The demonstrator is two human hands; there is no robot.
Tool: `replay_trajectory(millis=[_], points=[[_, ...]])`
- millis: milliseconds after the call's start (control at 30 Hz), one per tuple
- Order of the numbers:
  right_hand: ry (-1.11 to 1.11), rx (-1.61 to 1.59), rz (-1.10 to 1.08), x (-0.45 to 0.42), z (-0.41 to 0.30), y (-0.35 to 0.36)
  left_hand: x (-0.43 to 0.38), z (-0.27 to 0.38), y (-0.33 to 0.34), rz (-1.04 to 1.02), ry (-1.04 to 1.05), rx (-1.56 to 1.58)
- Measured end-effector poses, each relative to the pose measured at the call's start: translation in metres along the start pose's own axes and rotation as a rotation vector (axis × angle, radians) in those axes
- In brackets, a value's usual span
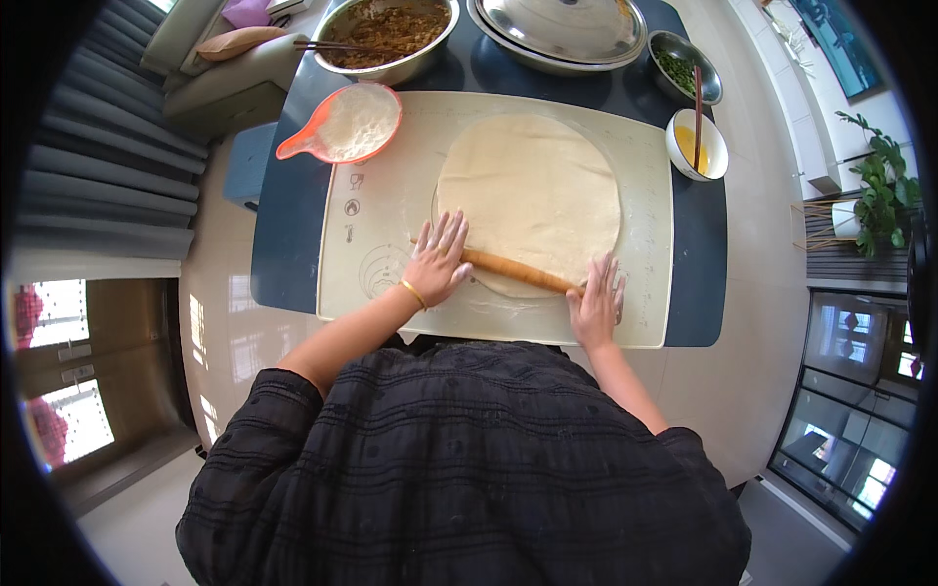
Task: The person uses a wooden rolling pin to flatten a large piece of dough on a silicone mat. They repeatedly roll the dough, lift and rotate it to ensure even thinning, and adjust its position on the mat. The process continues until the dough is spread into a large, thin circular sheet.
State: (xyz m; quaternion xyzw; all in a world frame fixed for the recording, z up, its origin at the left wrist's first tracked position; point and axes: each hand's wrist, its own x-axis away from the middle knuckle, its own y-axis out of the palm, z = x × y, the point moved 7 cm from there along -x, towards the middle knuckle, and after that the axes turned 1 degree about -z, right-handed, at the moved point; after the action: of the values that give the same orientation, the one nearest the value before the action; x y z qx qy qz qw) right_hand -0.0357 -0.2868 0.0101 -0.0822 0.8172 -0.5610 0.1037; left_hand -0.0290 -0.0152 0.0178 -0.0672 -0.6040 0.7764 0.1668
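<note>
A thin wooden rolling pin lies at a slant across the near part of a large, round sheet of dough. My left hand holds the pin's left part under the palm, its floury fingers stretched forward; a yellow bangle circles the wrist. Over the pin's right end, my right hand holds it with fingers also extended. The dough is flat, with faint creases near its upper left. Beneath it is a cream baking mat with printed symbols and circles, dusted with flour near its front.
Behind the mat stand a metal bowl of brown filling with chopsticks and a lidded metal pan. An orange-rimmed scoop of flour overlaps the mat's left corner. Rightward are a bowl of chopped greens and a white bowl of yellow liquid.
</note>
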Motion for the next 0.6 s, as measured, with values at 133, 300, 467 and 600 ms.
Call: replay_trajectory(millis=[133,300,467,600], points=[[0.082,0.081,0.098,-0.069,0.022,-0.002,-0.062,-0.019,-0.001,0.062,-0.118,-0.005],[-0.032,0.102,-0.028,-0.052,0.013,-0.003,-0.052,-0.013,0.0,-0.018,-0.031,-0.04],[-0.041,0.214,-0.19,-0.007,0.001,0.002,-0.012,0.004,0.002,-0.149,0.085,0.015],[0.065,0.066,0.108,-0.087,0.03,-0.001,-0.087,-0.024,-0.005,0.033,-0.113,0.007]])
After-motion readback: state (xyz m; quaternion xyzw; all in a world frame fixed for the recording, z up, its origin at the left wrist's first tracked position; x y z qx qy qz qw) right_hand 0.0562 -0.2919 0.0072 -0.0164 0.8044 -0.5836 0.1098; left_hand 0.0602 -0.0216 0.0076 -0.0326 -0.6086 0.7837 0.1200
